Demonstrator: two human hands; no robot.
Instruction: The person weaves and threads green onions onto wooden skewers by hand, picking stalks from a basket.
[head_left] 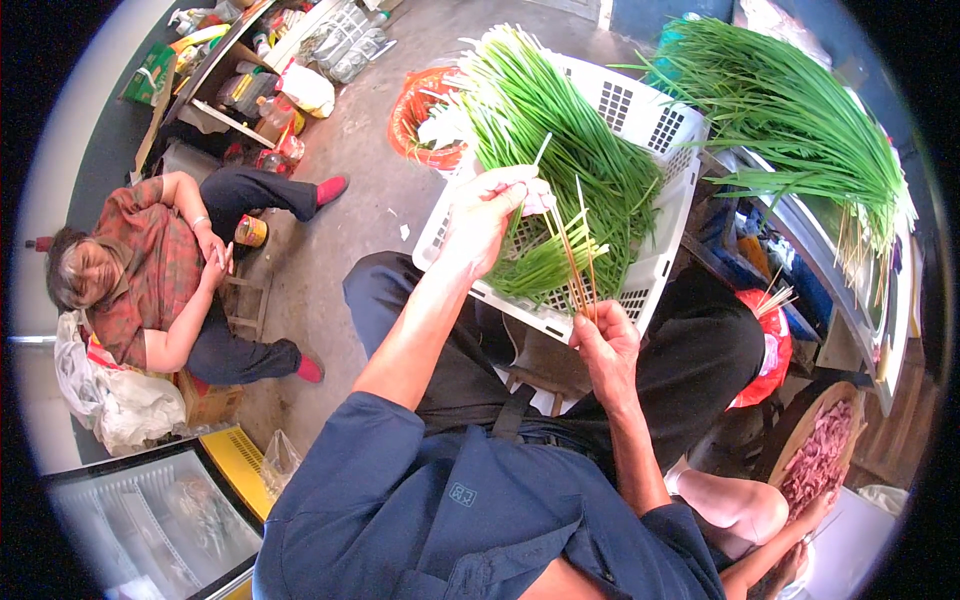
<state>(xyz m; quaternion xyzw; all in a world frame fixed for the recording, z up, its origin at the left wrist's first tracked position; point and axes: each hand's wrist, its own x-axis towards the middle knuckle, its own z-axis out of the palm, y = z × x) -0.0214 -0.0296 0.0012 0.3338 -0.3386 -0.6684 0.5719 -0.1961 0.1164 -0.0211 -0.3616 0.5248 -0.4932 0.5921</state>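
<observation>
My right hand (608, 345) grips the lower ends of a few thin wooden skewers (568, 245), which point up over a white plastic basket (655, 250). Close to their upper ends, my left hand (490, 215) is closed with its fingertips pinched. A pale chive stalk (543, 150) sticks up from those fingers; what else they hold is hard to make out. In the basket, which rests at my knees, lies a big bundle of long green chives (545, 110). A shorter bunch of chives (545, 265) lies at its near end, behind the skewers.
More chives (800, 130) lie on a table at the right. An orange-lined bin (405, 115) stands beyond the basket. One person (150, 270) sits at the left. Lower right, another person's hands (795, 545) are beside a round board with sliced meat (815, 460). A glass-topped freezer (150, 520) stands lower left.
</observation>
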